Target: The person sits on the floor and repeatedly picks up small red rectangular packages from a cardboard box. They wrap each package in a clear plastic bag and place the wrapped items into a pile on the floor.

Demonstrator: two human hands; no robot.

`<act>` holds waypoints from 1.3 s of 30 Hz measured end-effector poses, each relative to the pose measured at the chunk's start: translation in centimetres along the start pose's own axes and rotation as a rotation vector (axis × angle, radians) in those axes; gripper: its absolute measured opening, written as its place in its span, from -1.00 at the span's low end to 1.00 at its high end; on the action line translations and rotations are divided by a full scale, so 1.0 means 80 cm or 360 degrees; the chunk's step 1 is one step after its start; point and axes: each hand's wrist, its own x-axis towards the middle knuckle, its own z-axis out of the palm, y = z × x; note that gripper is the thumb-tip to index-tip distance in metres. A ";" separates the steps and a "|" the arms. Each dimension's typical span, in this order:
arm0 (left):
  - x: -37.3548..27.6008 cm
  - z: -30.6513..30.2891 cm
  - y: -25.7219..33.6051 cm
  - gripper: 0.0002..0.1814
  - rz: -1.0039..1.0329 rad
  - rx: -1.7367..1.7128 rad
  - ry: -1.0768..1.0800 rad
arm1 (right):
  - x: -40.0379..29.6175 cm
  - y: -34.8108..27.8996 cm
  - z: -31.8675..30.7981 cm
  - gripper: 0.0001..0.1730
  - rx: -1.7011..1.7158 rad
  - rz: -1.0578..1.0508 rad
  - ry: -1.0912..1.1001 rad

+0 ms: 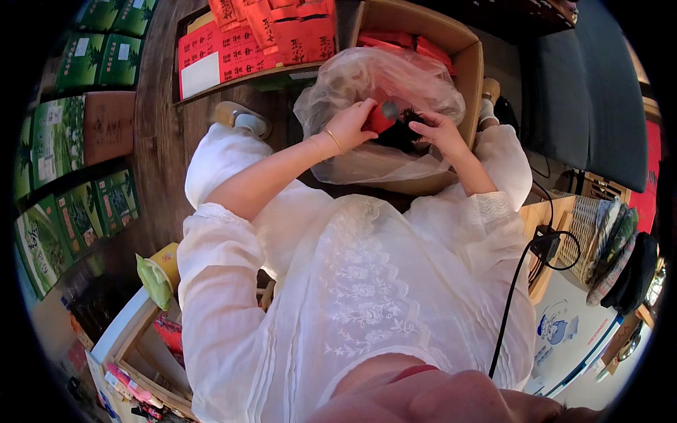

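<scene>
My left hand (pixel 353 122) grips a small red packet (pixel 376 120), whose pale grey, roundish end (pixel 390 110) faces my other hand. Across from it, my right hand (pixel 438 131) has thumb and fingers against a clump of dark dried leaves (pixel 410 116), apparently tea. Both hands are over a large clear plastic bag (pixel 344 79) with its mouth spread wide. More dark leaves (pixel 398 138) show inside the bag, below my hands. The bag sits in a cardboard box (pixel 470 69) between my legs. Part of the right fingertips is lost against the dark leaves.
Red packets (pixel 436 53) lie in the box's far end. A shallow carton (pixel 198 87) of red printed packets stands front left. Green boxes (pixel 58 132) line the left side. A dark padded seat (pixel 560 95) and a black cable (pixel 510 312) are on the right.
</scene>
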 end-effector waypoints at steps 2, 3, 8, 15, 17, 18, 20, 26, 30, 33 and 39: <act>-0.002 0.000 0.001 -0.42 0.0057 0.0070 0.0004 | -0.013 -0.009 0.000 -0.66 0.0116 -0.0020 0.0062; -0.003 0.001 0.000 -0.42 0.0081 0.0100 -0.0004 | -0.020 -0.015 0.002 -0.67 0.0179 -0.0023 0.0090; -0.003 0.007 -0.006 -0.40 0.0166 0.0294 -0.0030 | -0.031 -0.032 0.016 -0.69 0.0384 -0.0052 0.0101; 0.002 0.001 0.013 -0.37 0.0110 0.0496 -0.0095 | -0.012 -0.009 0.022 -0.68 0.0361 -0.0144 0.0129; 0.002 0.001 0.014 -0.36 0.0098 0.0548 -0.0104 | -0.015 -0.013 0.028 -0.70 0.0293 -0.0151 0.0144; 0.003 0.002 0.014 -0.36 0.0092 0.0557 -0.0102 | -0.017 -0.016 0.029 -0.72 0.0257 -0.0156 0.0154; 0.004 0.004 0.011 -0.36 0.0080 0.0576 -0.0098 | -0.017 -0.016 0.027 -0.69 0.0221 -0.0158 0.0129; 0.006 0.008 0.010 -0.33 0.0165 0.0597 -0.0058 | -0.023 -0.020 0.028 -0.61 0.0066 -0.0105 0.0195; 0.008 0.008 0.011 -0.34 0.0122 0.0579 -0.0096 | -0.027 -0.024 0.028 -0.58 0.0036 -0.0104 0.0191; 0.009 0.008 0.011 -0.33 0.0061 0.0546 -0.0124 | -0.031 -0.029 0.032 -0.57 0.0056 -0.0109 0.0201; 0.008 0.009 0.011 -0.32 0.0102 0.0566 -0.0113 | -0.032 -0.033 0.030 -0.55 0.0030 -0.0136 0.0144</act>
